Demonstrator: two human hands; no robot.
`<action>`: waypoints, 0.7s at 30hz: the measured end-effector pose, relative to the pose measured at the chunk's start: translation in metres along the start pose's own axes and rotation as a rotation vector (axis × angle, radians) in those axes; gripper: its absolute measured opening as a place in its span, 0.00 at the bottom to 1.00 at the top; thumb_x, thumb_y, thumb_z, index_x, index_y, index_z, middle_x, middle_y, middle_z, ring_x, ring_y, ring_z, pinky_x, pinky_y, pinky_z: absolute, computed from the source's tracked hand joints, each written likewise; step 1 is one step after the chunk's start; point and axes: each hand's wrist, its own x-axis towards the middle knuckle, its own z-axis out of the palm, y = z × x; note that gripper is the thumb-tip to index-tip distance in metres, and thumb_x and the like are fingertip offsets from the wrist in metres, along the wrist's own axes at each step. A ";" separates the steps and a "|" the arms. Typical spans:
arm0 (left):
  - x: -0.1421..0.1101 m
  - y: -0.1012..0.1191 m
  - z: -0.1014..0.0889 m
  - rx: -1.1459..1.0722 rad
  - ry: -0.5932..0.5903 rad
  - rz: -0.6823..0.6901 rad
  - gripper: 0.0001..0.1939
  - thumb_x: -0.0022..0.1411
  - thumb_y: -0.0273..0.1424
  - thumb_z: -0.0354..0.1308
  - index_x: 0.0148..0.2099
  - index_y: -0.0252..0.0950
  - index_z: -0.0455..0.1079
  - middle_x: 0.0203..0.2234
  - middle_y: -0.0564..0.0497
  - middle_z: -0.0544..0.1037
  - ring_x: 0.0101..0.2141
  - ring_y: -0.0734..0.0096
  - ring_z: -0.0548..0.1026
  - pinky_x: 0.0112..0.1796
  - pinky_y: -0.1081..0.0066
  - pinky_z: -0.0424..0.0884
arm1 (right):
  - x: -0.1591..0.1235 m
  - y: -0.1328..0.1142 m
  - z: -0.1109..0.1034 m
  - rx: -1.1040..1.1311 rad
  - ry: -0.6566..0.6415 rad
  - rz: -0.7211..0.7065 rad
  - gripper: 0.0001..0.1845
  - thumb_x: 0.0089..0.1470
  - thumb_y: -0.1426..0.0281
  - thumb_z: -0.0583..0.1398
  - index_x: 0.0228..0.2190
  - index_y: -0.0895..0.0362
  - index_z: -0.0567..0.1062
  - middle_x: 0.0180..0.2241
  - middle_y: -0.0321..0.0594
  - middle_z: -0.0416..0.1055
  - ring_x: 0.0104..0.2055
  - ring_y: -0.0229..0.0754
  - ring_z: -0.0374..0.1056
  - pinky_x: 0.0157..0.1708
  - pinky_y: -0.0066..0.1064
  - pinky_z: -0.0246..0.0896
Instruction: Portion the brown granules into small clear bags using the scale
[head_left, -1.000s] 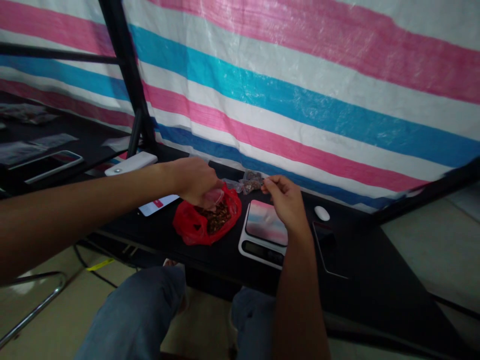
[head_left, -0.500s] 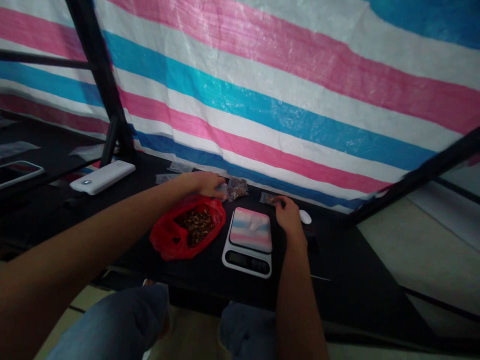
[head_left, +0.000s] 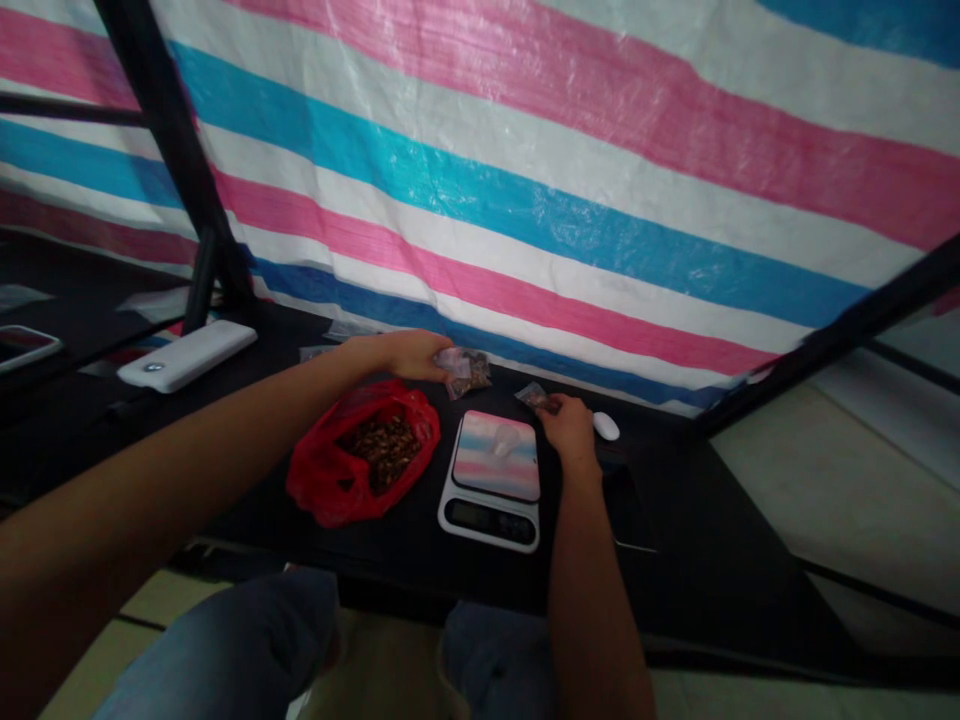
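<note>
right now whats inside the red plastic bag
The red plastic bag holds a heap of small brown pieces. Anything beneath the heap is hidden, as are parts of it behind the bag's folds.

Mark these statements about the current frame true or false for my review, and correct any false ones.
1. The left hand is right beside a small clear plastic bag of brown pieces. True.
2. The right hand is resting on the platform of the digital kitchen scale. False: it pinches a small plastic packet just past the scale.
3. The red plastic bag holds brown pieces. True.
4. The white computer mouse lies left of the scale. False: it lies to the right, beside the right hand.
</note>
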 end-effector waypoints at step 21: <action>0.024 0.060 -0.009 -0.916 0.244 0.144 0.17 0.63 0.42 0.63 0.41 0.33 0.82 0.34 0.44 0.85 0.34 0.65 0.80 0.36 0.68 0.72 | -0.036 -0.058 -0.064 0.720 0.223 -0.348 0.18 0.54 0.62 0.68 0.45 0.56 0.82 0.49 0.48 0.82 0.53 0.53 0.76 0.49 0.43 0.71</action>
